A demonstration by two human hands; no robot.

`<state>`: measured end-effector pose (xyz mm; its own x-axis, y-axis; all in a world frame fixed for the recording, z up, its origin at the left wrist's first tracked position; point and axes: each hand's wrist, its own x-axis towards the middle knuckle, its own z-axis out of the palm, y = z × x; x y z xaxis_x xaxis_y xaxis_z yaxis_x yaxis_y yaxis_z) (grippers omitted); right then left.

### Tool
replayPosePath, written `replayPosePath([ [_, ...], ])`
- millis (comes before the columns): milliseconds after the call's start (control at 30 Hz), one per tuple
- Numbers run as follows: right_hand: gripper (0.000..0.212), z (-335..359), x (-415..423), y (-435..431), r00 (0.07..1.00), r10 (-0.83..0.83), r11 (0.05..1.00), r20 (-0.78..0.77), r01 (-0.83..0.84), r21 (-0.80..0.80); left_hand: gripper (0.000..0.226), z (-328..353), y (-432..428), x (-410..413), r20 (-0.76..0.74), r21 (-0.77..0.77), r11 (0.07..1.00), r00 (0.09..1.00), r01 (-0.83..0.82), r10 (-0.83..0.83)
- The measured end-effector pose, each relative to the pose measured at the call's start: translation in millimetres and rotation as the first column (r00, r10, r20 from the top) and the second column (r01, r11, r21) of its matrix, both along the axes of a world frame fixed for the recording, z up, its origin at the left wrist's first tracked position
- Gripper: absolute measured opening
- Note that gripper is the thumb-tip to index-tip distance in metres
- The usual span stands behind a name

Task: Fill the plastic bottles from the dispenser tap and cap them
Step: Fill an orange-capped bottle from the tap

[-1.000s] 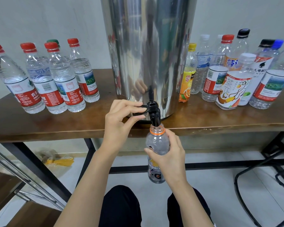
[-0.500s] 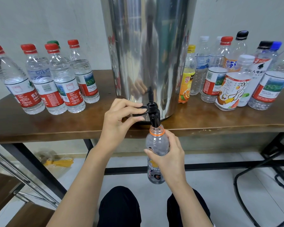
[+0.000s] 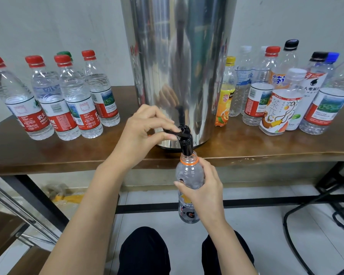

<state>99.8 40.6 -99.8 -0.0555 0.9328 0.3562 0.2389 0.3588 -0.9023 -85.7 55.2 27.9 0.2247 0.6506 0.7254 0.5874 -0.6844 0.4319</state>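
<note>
Black tap lever (image 3: 172,132) pinched by left hand (image 3: 145,132); right hand (image 3: 204,192) grip holds the uncapped bottle (image 3: 188,172) beneath, apparently filling; closing the tap likely comes next.

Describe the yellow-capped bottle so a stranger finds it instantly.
Start at the tall steel dispenser on the brown table. Just right of it, nearest its wall, stands a slim bottle. Alone there, it has a yellow cap and an orange-yellow label.

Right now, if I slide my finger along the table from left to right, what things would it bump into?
Cluster of red-capped water bottles → big shiny steel dispenser → yellow-capped orange drink bottle → crowd of mixed-cap bottles.
</note>
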Motion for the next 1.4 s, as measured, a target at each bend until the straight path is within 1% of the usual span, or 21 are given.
replayPosePath([
  [67, 0.074, 0, 0, 0, 1.000, -0.003, 1.000, 0.004, 0.003, 0.002, 0.019, 10, 4, 11, -0.054, 0.018, 1.000, 0.998, -0.022, 0.023],
  [133, 0.074, 0, 0, -1, 1.000, -0.001, 1.000, 0.002, 0.001, -0.008, 0.025, 16, 7, 23, -0.069, 0.033, 0.998, 0.996, -0.053, 0.055],
  [233, 0.074, 0, 0, 0, 1.000, -0.003, 1.000, 0.009, 0.003, -0.010, 0.028, 13, 8, 27, -0.003, 0.024, 0.996, 0.996, -0.091, 0.091],
  [333, 0.075, 0, 0, 1, 1.000, -0.003, 1.000, 0.018, 0.003, -0.009, 0.030, 7, 3, 26, 0.018, 0.040, 0.992, 0.993, -0.118, 0.118],
  [500, 0.076, 1, -1, 0, 1.000, 0.003, 1.000, 0.016, -0.003, -0.009, 0.037, 3, -3, 22, 0.062, -0.018, 0.992, 0.990, -0.125, 0.126],
  [567, 0.075, 1, -2, -1, 1.000, 0.006, 1.000, 0.019, -0.006, -0.004, 0.037, 2, -3, 15, 0.072, -0.027, 0.982, 0.980, -0.186, 0.188],
  [600, 0.075, 1, -2, -1, 1.000, 0.003, 1.000, 0.023, -0.003, -0.003, 0.036, 1, -2, 11, 0.091, -0.034, 0.971, 0.967, -0.238, 0.240],
  [667, 0.075, 0, -3, -1, 0.999, -0.003, 1.000, 0.033, 0.004, -0.008, 0.031, -1, 2, -2, 0.184, -0.079, 0.932, 0.914, -0.353, 0.362],
  [733, 0.076, -1, -2, -2, 0.999, -0.004, 1.000, 0.041, 0.005, -0.015, 0.026, -6, 7, -17, 0.268, -0.174, 0.867, 0.825, -0.466, 0.497],
  [767, 0.076, -1, -2, -2, 0.999, -0.005, 1.000, 0.043, 0.006, -0.016, 0.026, -10, 9, -25, 0.276, -0.226, 0.829, 0.782, -0.512, 0.559],
  [833, 0.076, -1, -2, -3, 0.999, -0.005, 1.000, 0.043, 0.005, -0.014, 0.030, -21, 12, -39, 0.230, -0.334, 0.758, 0.732, -0.560, 0.642],
  [867, 0.076, -1, -1, -3, 0.999, -0.004, 1.000, 0.043, 0.005, -0.012, 0.033, -27, 14, -46, 0.184, -0.393, 0.728, 0.727, -0.562, 0.661],
  [933, 0.076, -1, -1, -4, 0.999, -0.003, 1.000, 0.041, 0.004, -0.008, 0.048, -40, 18, -55, 0.045, -0.515, 0.658, 0.749, -0.549, 0.661],
  [1000, 0.076, 0, 0, -4, 0.999, -0.003, 1.000, 0.044, 0.004, -0.013, 0.066, -48, 20, -57, -0.122, -0.596, 0.581, 0.777, -0.555, 0.617],
  [1067, 0.076, 0, 0, -5, 0.999, 0.001, 1.000, 0.041, -0.001, -0.023, 0.075, -54, 21, -52, -0.251, -0.594, 0.541, 0.776, -0.596, 0.579],
  [1133, 0.076, 0, 1, -7, 0.999, 0.007, 1.000, 0.035, -0.006, -0.029, 0.073, -57, 21, -45, -0.321, -0.540, 0.536, 0.748, -0.649, 0.581],
  [1167, 0.076, 0, 1, -7, 0.999, 0.009, 1.000, 0.037, -0.008, -0.029, 0.068, -58, 20, -42, -0.323, -0.521, 0.539, 0.738, -0.662, 0.593],
  [1300, 0.075, -2, 1, -11, 0.999, 0.007, 1.000, 0.038, -0.006, -0.024, 0.050, -64, 18, -39, -0.240, -0.517, 0.552, 0.729, -0.655, 0.641],
  [1333, 0.074, -2, 1, -13, 0.999, 0.006, 1.000, 0.038, -0.005, -0.023, 0.048, -65, 16, -39, -0.188, -0.536, 0.561, 0.737, -0.631, 0.649],
  [1400, 0.074, -2, 0, -15, 0.999, 0.010, 1.000, 0.036, -0.009, -0.025, 0.047, -63, 8, -39, -0.001, -0.581, 0.606, 0.745, -0.543, 0.667],
])
